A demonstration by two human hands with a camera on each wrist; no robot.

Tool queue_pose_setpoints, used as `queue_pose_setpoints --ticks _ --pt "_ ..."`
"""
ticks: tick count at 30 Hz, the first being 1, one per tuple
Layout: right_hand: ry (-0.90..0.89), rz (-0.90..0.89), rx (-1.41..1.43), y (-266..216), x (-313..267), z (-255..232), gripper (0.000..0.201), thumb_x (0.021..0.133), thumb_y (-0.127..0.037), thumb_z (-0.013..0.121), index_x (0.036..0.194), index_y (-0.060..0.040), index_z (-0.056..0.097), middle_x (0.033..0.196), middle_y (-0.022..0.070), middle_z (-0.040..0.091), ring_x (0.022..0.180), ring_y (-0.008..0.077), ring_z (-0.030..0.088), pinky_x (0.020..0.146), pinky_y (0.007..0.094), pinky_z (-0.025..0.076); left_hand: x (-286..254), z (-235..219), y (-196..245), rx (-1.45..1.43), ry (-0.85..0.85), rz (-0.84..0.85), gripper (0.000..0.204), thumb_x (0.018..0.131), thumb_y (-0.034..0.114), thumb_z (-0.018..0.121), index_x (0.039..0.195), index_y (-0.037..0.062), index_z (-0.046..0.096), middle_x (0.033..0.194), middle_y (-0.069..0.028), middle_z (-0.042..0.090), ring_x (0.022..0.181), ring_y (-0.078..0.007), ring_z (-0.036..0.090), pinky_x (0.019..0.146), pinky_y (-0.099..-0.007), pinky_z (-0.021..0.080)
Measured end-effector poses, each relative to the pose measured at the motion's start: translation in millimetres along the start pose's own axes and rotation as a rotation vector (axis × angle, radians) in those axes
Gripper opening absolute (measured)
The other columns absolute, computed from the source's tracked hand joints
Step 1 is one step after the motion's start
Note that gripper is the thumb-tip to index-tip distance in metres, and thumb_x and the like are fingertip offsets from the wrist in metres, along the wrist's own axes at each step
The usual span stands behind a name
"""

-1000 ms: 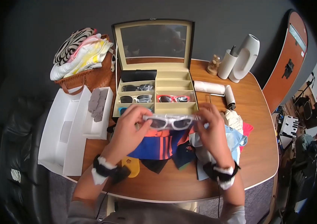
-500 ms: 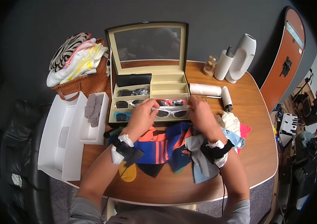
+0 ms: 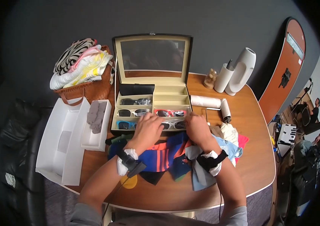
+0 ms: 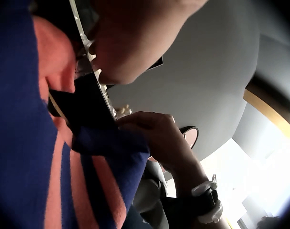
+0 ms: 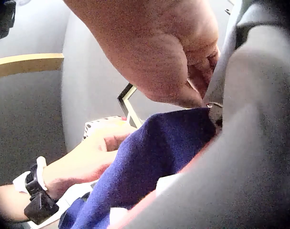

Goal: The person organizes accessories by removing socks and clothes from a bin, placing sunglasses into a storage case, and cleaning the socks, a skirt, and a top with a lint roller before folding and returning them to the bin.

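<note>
White-framed sunglasses with dark lenses sit low in the front right compartment of the open display case. My left hand pinches their left end, its thumb near the lens and its fingers bent over the middle divider. At the other end, my right hand holds the frame with curled fingers, the tips hidden in the compartment. Red sunglasses lie just behind, blue ones to the left, and white-and-black ones behind those. In the wrist views, draped cloth hides much of the case.
Folded clothes, including a blue and orange striped piece, lie in front of the case. White boxes and a brown basket of cloths stand left. A white roll, a vase and a glass jar are right.
Both hands have moved the white sunglasses forward from above the clothes and down into the front right compartment. The head view has shifted slightly.
</note>
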State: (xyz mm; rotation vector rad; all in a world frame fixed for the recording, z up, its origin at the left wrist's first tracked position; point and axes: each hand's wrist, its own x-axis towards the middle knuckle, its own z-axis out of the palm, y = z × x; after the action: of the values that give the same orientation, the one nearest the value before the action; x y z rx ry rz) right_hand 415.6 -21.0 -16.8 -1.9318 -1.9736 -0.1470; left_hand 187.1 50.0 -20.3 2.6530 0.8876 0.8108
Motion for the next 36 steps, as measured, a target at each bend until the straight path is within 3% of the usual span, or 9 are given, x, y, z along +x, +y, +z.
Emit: queue_pose_setpoints --ticks 5,8,14,20,26,29,32,36 --pt "-0.145 0.025 -0.06 -13 -1 -2 0.022 0.094 -0.018 0.057 0.082 -0.0055 0.072 0.078 0.02 0.073 0.079 0.0367 0.073 0.083 0.0485 0.049 -10 2 5 0.043 -0.047 0.043 0.039 0.097 0.023 0.067 0.13 0.0019 0.066 0.128 -0.0138 0.068 0.128 -0.0324 0.052 0.11 -0.0442 0.038" --pt "-0.197 0.048 -0.055 -18 -1 -8 0.022 0.093 -0.018 0.059 0.082 -0.0051 0.073 0.084 0.0195 0.073 0.084 0.0364 0.072 0.084 0.0484 0.048 -14 1 6 0.086 -0.105 0.051 0.05 0.096 0.027 0.069 0.137 0.0002 0.062 0.137 -0.0158 0.06 0.135 -0.0343 0.046 0.113 -0.0456 0.035" --pt "0.115 -0.037 -0.029 -12 -2 -2 0.017 0.088 -0.015 0.062 0.083 -0.0051 0.074 0.096 0.0167 0.071 0.094 0.0337 0.068 0.086 0.0476 0.046 -19 1 7 0.114 -0.16 0.037 0.059 0.093 0.027 0.073 0.143 0.0019 0.056 0.139 -0.0187 0.053 0.14 -0.0377 0.039 0.115 -0.0484 0.032" --pt "0.052 -0.063 -0.106 -9 -4 3 0.016 0.083 -0.01 0.06 0.085 -0.0035 0.074 0.096 0.0161 0.071 0.092 0.033 0.069 0.09 0.0479 0.043 -24 5 6 0.11 -0.161 0.047 0.062 0.089 0.024 0.075 0.144 0.0051 0.053 0.141 -0.0199 0.051 0.143 -0.0389 0.037 0.118 -0.0511 0.028" --pt "-0.181 0.059 -0.116 -25 -2 -10 0.018 0.081 -0.008 0.058 0.086 -0.0011 0.074 0.1 0.0194 0.072 0.104 0.0349 0.07 0.11 0.0581 0.036 -26 7 4 0.116 -0.142 0.067 0.064 0.086 0.021 0.076 0.143 0.0055 0.053 0.142 -0.0197 0.049 0.144 -0.0408 0.035 0.119 -0.0519 0.027" --pt "-0.172 0.062 -0.05 -24 -3 -7 0.02 0.081 -0.008 0.057 0.086 0.001 0.075 0.101 0.0227 0.073 0.108 0.0377 0.069 0.117 0.0662 0.027 -26 7 5 0.1 -0.152 0.056 0.064 0.086 0.019 0.076 0.144 0.0057 0.053 0.142 -0.0191 0.048 0.144 -0.0408 0.035 0.119 -0.0525 0.028" --pt "-0.334 0.139 -0.06 -31 -3 -12 0.023 0.081 -0.008 0.056 0.086 0.0031 0.076 0.1 0.0252 0.074 0.106 0.0404 0.069 0.119 0.0701 0.023 -26 5 6 0.094 -0.163 0.049 0.064 0.086 0.019 0.076 0.144 0.0057 0.052 0.143 -0.0188 0.048 0.145 -0.041 0.034 0.119 -0.0528 0.029" --pt "-0.301 0.14 -0.03 -28 -4 -3 0.026 0.082 -0.01 0.055 0.087 0.0033 0.077 0.097 0.0262 0.074 0.105 0.0416 0.07 0.118 0.0712 0.023 -28 3 5 0.072 -0.179 0.048 0.065 0.087 0.019 0.075 0.145 0.0056 0.052 0.146 -0.0189 0.048 0.147 -0.0405 0.033 0.119 -0.0528 0.03"
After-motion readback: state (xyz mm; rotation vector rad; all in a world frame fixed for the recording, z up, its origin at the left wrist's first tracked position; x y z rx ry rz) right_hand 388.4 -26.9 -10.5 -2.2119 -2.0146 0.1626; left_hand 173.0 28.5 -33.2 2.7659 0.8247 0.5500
